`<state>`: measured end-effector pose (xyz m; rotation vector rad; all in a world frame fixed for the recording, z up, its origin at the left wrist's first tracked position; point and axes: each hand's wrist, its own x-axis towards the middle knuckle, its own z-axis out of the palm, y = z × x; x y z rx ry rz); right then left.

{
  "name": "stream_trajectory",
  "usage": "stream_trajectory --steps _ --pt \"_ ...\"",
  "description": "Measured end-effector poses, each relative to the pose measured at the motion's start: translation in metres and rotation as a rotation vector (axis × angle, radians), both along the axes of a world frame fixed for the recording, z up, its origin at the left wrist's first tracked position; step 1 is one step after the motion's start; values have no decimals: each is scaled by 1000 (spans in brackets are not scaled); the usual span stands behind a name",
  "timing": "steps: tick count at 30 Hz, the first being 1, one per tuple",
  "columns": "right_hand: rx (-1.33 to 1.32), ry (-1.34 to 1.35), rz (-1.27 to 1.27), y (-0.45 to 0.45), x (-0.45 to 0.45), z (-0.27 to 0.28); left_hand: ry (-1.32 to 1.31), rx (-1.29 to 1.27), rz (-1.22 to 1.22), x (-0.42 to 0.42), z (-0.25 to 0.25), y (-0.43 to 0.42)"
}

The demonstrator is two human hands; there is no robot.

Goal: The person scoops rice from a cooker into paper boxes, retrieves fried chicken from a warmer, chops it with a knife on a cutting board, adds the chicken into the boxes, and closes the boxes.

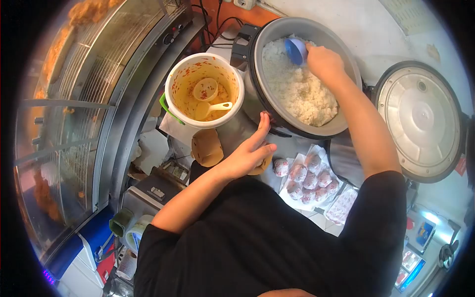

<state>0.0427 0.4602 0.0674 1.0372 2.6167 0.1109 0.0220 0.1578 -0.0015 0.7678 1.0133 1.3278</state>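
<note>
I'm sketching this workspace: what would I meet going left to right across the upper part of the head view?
Glass display case → white tub → rice cooker → round metal lid.

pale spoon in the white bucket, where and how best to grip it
Grip the pale spoon by the free end of its handle, probably reaching down into the bucket from the cooker side: the narrow handle points that way, its wider end the other.

Red "RICE" is printed on wrapped bundles.
</note>
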Motion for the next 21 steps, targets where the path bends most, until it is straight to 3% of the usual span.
stream_trajectory --steps 2,5,9,11,12,15,17,21 --pt "47 -37 2 10 4 12 19 16 24 -2 0 0" --pt "167 120 8 26 14 40 52 6 -1 -8 2 -1" --pt "61 -54 -79 32 22 55 51 13 32 -6 0 -2" --pt "-29 -414 -70 35 28 53 19 17 53 -7 -4 -3" --pt "-34 -429 -73 37 34 47 -11 27 79 -8 -6 -3" --pt "-73 -278 -22 40 47 30 -51 32 110 -2 -14 -4" --pt "-117 -116 65 33 48 23 56 88 156 5 -20 -3" --pt "-289 -71 14 13 47 -1 130 137 178 10 -25 -1"
